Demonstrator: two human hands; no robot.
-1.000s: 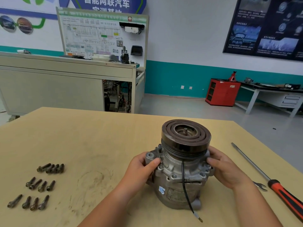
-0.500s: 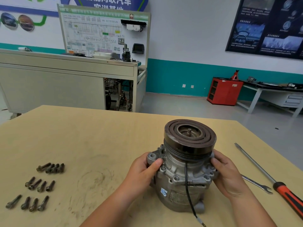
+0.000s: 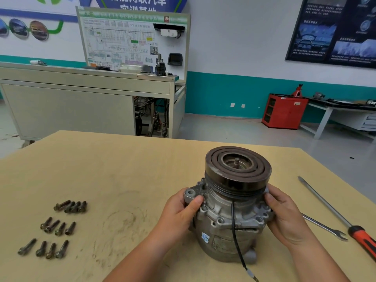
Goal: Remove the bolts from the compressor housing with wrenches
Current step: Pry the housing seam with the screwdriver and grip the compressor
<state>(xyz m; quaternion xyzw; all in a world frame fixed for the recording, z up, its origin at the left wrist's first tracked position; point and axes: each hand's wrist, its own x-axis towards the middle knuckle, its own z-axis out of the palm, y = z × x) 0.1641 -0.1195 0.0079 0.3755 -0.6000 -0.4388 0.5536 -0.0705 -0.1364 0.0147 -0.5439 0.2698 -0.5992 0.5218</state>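
Near the table's [image 3: 142, 169] right edge, left hand [image 3: 179, 214] and right hand [image 3: 284, 218] clasp the upright compressor [image 3: 230, 220], apparently steadying it. Loose bolts [image 3: 55, 228] sit grouped leftward.

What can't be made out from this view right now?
Head view only:
- compressor back and underside: hidden by its own body.
- wrench far end: behind the right hand.
- screwdriver handle end: cut off by right edge.
- sticker text: too blurred.

Up on the blue wall banner [image 3: 138, 2], white characters read 智能网联汽车, the line beneath half hidden. The training board [image 3: 133, 39] heading shows "HV". The dark poster [image 3: 333, 29] print is too small to read.
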